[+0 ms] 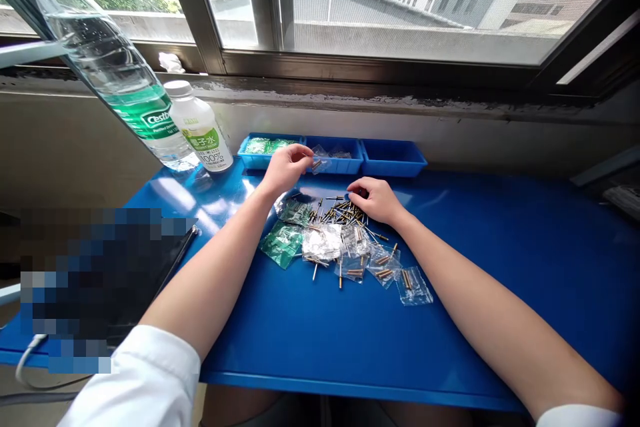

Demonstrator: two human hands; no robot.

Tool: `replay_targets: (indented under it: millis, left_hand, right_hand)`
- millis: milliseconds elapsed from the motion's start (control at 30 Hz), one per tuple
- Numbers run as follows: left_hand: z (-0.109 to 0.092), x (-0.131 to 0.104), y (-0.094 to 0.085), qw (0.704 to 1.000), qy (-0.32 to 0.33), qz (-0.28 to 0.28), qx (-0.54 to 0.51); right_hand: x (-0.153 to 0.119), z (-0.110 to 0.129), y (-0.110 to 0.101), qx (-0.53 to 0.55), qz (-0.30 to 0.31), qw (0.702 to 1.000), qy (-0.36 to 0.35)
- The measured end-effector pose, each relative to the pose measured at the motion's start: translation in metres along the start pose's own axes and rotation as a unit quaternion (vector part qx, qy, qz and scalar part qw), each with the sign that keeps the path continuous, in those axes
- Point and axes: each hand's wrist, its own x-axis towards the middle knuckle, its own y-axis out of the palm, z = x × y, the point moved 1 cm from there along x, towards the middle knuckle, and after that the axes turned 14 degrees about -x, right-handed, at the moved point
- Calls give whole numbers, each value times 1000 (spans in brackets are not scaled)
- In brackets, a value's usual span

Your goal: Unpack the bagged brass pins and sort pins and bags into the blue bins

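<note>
My left hand (pixel 285 170) is closed in a pinch on a small clear plastic bag (pixel 320 163) with brass-coloured pieces inside, held over the front of the middle blue bin (pixel 345 167). Beside the right edge of a loose pile of blind rivets (pixel 343 213), my right hand (pixel 376 200) has its fingers curled together; what they grip, if anything, is hidden. In front of the pile lie several clear bags (pixel 384 270) with brass-coloured pieces. A silvery packet (pixel 323 242) is among them, and green packets (pixel 283 243) lie to its left.
The left blue bin (pixel 260 161) holds green packets; the right blue bin (pixel 393 159) stands against the wall. A large water bottle (pixel 135 93) and a white drink bottle (pixel 203 127) stand back left. A dark flat item (pixel 150 273), partly blurred out, lies on the blue table (pixel 310 340).
</note>
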Motion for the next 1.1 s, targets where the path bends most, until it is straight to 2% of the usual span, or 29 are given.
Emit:
replay_targets:
  millis: [100, 200, 400, 533, 600, 733, 867, 1100]
  left_hand:
    - [9, 5, -5, 998, 19, -56, 10]
    - [15, 7, -9, 997, 25, -64, 17]
    - [9, 3, -6, 999, 32, -13, -21]
    - [7, 0, 0, 998, -21, 58, -27]
    - [8, 0, 0, 998, -26, 54, -7]
    - [8, 0, -3, 1000, 6, 6, 16]
    - [9, -3, -9, 999, -15, 24, 25]
    - [24, -9, -16, 996, -69, 57, 12]
  right_hand:
    - [0, 0, 0, 0, 0, 1000, 2]
    - [0, 1, 0, 0, 0, 1000, 2]
    - [0, 0, 1, -3, -4, 1000, -3]
    - [0, -1, 1, -3, -7, 1000, -6]
    - [0, -1, 1, -4, -7, 1000, -7]
    - [0, -1, 1, -7, -7, 1000, -5]
    - [0, -1, 1, -6, -5, 1000, -6]
    - [0, 0, 1, -11, -5, 1000, -7]
